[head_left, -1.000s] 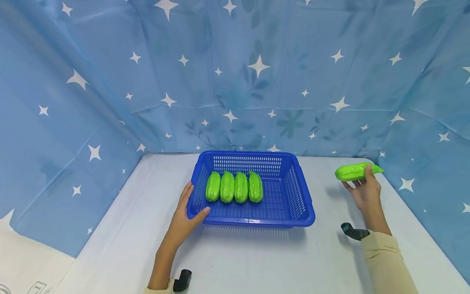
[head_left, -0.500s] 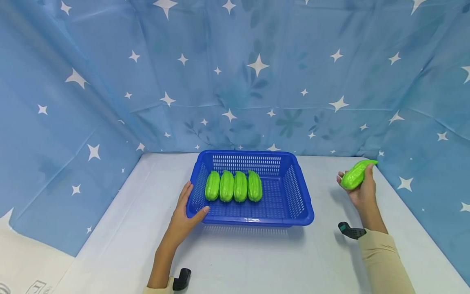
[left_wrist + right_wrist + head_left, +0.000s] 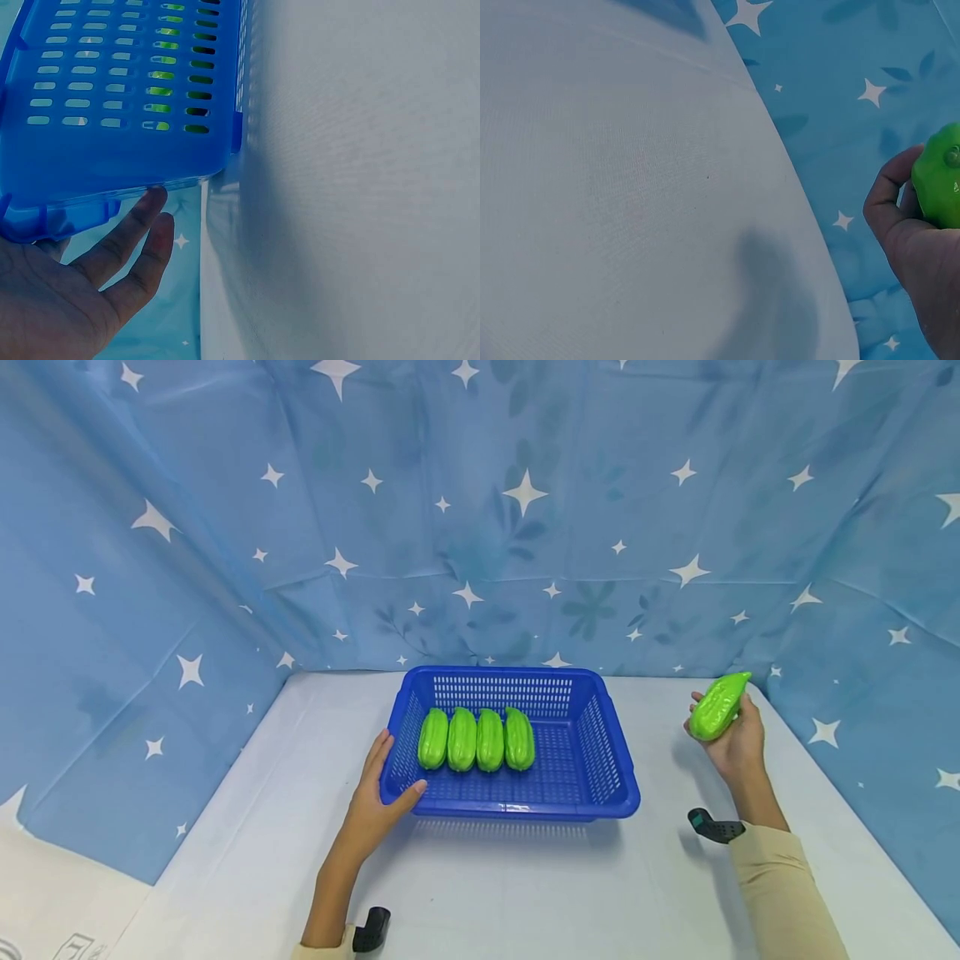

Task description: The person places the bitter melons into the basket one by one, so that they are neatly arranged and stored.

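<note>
Head view: right hand point(image 3: 733, 739) is raised off the white table point(image 3: 525, 893), fingers curled round a green ridged gourd point(image 3: 716, 706), held tilted with the pointed tip up and away. Right wrist view shows only the gourd's blunt end point(image 3: 939, 180) against the thumb, so the grip looks like a wrap about the lower half, though how the far fingers lie is hidden.

Handling, as a judgement: glossy moulded surface, likely hollow plastic, so light and stiff, a bit slick on the shine; the ridges give purchase. Best taken across the thick middle, not by the thin tip.

Left hand point(image 3: 378, 793) lies flat-fingered against the near-left corner of the blue basket point(image 3: 517, 810), thumb on the front rim; left wrist view shows the straight fingers point(image 3: 124, 247) touching the basket wall point(image 3: 112, 161), not curled round it.

Position: held gourd is well apart from the basket, off to its right, near the table's back-right corner by the starred blue cloth point(image 3: 480, 510). Four like gourds point(image 3: 476, 739) lie side by side in the basket's left half; the right half is bare.
</note>
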`<state>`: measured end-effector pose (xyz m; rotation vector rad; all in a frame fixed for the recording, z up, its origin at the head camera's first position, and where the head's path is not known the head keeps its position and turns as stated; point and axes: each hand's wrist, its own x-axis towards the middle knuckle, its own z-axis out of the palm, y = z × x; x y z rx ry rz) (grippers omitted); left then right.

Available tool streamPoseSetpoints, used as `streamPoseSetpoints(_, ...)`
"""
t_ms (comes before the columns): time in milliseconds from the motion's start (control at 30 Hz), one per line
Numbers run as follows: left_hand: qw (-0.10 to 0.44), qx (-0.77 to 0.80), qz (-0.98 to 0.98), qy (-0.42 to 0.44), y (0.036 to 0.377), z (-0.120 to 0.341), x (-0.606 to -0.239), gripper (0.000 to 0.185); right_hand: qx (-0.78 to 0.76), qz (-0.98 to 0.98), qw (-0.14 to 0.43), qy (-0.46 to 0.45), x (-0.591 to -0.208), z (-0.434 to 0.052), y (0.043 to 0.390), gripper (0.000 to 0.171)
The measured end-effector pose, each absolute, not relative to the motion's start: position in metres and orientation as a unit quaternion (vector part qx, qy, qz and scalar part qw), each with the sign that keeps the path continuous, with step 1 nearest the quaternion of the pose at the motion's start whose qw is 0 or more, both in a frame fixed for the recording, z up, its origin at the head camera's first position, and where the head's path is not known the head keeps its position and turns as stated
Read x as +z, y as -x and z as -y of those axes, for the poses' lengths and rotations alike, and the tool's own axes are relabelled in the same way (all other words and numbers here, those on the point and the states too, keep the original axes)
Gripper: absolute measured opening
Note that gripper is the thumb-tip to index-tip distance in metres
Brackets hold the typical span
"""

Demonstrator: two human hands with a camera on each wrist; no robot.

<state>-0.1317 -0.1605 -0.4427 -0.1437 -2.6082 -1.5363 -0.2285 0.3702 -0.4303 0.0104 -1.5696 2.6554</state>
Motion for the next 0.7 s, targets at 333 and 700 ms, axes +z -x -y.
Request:
streamPoseSetpoints(333,0.055,-0.508,0.859,0.045,0.132,0.161,-0.443,0.09,0.886,0.463,0.024,-0.015,-0.428,-0.368,0.23,0.057)
streamPoseSetpoints(700,0.057,-0.505,0.86,0.047,0.131,0.161,-0.444,0.09,0.86,0.51,0.028,-0.007,-0.413,-0.355,0.232,0.07)
